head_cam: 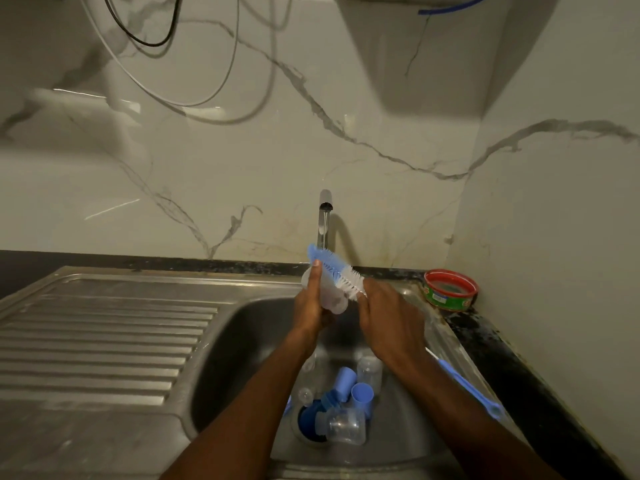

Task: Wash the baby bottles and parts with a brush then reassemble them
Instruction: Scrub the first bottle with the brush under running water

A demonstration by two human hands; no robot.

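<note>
Over the steel sink [242, 327], my left hand [311, 306] grips a clear baby bottle [330, 296] held under the tap [325, 209], from which a thin stream of water runs. My right hand [391, 323] holds the blue-and-white bottle brush [337, 271], whose bristles lie across the top of the bottle. At the bottom of the sink lie another clear bottle [346, 427], a small clear bottle [370, 370], blue caps [362, 396] and a blue collar [308, 420] near the drain.
A thin blue nipple brush [467, 386] lies on the sink's right rim. A red-rimmed green tub [450, 291] stands in the back right corner on the dark counter. The ribbed draining board [104, 341] stretches to the left. Cables hang on the marble wall above.
</note>
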